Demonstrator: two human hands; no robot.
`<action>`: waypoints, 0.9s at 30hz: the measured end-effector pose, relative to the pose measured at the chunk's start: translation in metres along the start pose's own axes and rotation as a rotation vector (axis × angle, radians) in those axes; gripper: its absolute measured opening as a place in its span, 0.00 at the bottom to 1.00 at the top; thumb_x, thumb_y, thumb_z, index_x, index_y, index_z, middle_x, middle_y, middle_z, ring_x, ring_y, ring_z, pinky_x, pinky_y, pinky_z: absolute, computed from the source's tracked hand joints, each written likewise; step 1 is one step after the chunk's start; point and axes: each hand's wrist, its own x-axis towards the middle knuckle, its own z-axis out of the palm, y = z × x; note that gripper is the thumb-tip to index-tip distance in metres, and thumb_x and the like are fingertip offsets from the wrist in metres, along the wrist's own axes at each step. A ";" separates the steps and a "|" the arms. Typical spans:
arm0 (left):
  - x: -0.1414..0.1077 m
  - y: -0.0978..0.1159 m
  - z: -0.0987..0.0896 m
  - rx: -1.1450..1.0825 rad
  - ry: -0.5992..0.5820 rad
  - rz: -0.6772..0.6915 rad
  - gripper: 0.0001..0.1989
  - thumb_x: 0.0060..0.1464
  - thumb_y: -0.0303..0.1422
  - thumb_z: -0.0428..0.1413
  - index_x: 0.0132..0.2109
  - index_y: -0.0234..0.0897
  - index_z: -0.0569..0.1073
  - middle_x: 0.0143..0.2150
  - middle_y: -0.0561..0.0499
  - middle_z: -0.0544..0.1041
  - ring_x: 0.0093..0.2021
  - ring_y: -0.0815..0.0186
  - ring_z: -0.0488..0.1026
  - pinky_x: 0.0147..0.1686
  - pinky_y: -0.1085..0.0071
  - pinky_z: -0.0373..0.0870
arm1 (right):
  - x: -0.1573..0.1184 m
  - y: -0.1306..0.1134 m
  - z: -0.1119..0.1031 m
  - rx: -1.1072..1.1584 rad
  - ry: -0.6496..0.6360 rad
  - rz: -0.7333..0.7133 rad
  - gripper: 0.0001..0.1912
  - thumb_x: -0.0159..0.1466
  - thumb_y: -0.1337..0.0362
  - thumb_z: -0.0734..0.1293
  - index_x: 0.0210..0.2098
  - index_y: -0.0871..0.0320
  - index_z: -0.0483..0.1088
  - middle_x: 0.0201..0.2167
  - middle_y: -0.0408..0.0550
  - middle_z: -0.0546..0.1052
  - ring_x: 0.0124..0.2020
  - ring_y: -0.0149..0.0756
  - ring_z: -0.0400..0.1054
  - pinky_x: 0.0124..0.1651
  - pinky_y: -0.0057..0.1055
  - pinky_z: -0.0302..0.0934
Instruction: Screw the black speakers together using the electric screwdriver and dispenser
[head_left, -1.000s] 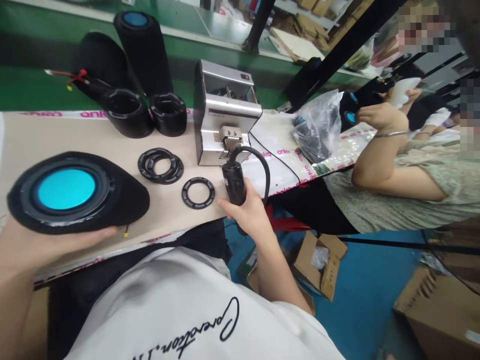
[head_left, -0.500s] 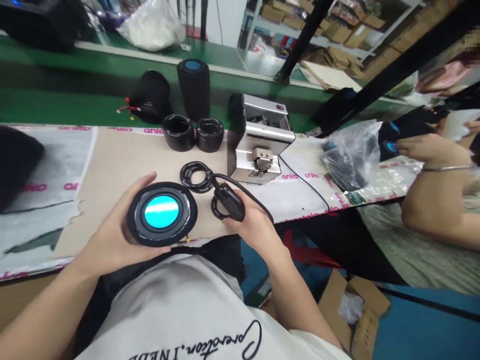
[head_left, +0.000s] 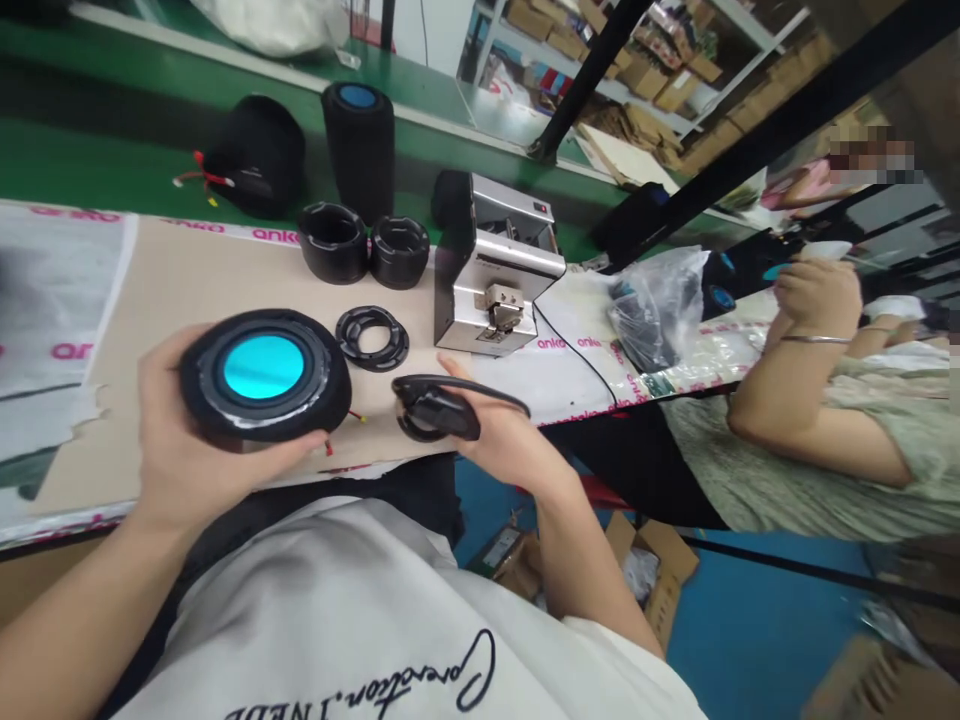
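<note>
My left hand (head_left: 196, 430) grips a black cylindrical speaker (head_left: 264, 375) with a round cyan centre, its end turned up toward me. My right hand (head_left: 504, 436) is shut around a black corded electric screwdriver (head_left: 442, 410), which lies almost flat above the tan cardboard work surface (head_left: 187, 270). Partly under the screwdriver is a black plastic ring (head_left: 411, 428). A matching ring (head_left: 372, 338) lies a little farther away, between my hands. Just beyond my right hand stands a silver screw feeder (head_left: 491, 275).
Two black rubber sleeves (head_left: 332, 243) (head_left: 400, 252) stand behind the rings. Black speaker bodies (head_left: 358, 150) (head_left: 255, 155) stand on the green bench beyond, one with red wires. A plastic bag (head_left: 652, 310) lies on the right, where a co-worker's hand (head_left: 817, 292) holds a dark object.
The view has swung toward the bench's middle. The speaker is now held near the centre, and the screwdriver has tipped from upright to nearly flat in my right hand.
</note>
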 end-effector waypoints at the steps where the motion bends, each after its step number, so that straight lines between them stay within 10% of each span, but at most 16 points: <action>1: 0.000 -0.002 -0.002 0.003 0.007 -0.014 0.61 0.32 0.45 0.81 0.73 0.38 0.69 0.63 0.44 0.74 0.61 0.52 0.76 0.64 0.51 0.78 | -0.004 0.002 -0.007 0.003 0.040 0.022 0.38 0.62 0.79 0.66 0.70 0.47 0.71 0.78 0.41 0.63 0.76 0.39 0.64 0.77 0.34 0.62; 8: 0.000 0.005 0.000 0.062 -0.083 -0.160 0.63 0.32 0.45 0.81 0.74 0.33 0.67 0.69 0.38 0.74 0.70 0.41 0.72 0.74 0.42 0.68 | -0.015 -0.011 0.034 -0.002 0.378 0.369 0.34 0.64 0.49 0.79 0.63 0.55 0.70 0.58 0.56 0.78 0.56 0.52 0.78 0.62 0.48 0.76; 15: 0.016 0.012 -0.008 -0.076 -0.199 -0.144 0.68 0.32 0.45 0.82 0.78 0.37 0.62 0.74 0.38 0.71 0.71 0.41 0.72 0.75 0.41 0.66 | -0.012 -0.015 0.046 0.047 0.231 0.277 0.33 0.64 0.70 0.75 0.67 0.50 0.71 0.70 0.49 0.72 0.71 0.45 0.70 0.75 0.42 0.67; 19: 0.022 0.017 -0.013 -0.101 -0.249 -0.225 0.68 0.30 0.45 0.83 0.77 0.37 0.63 0.74 0.36 0.71 0.72 0.38 0.71 0.74 0.36 0.65 | -0.012 -0.011 0.037 0.053 0.260 0.290 0.37 0.63 0.64 0.79 0.69 0.52 0.69 0.80 0.51 0.56 0.79 0.48 0.58 0.80 0.43 0.61; 27: 0.004 0.042 0.012 0.008 -0.058 -0.244 0.58 0.37 0.39 0.81 0.74 0.42 0.68 0.70 0.43 0.73 0.68 0.47 0.74 0.74 0.47 0.69 | 0.000 -0.027 0.062 0.014 0.295 0.450 0.31 0.63 0.55 0.80 0.62 0.54 0.71 0.64 0.59 0.74 0.61 0.61 0.77 0.63 0.58 0.75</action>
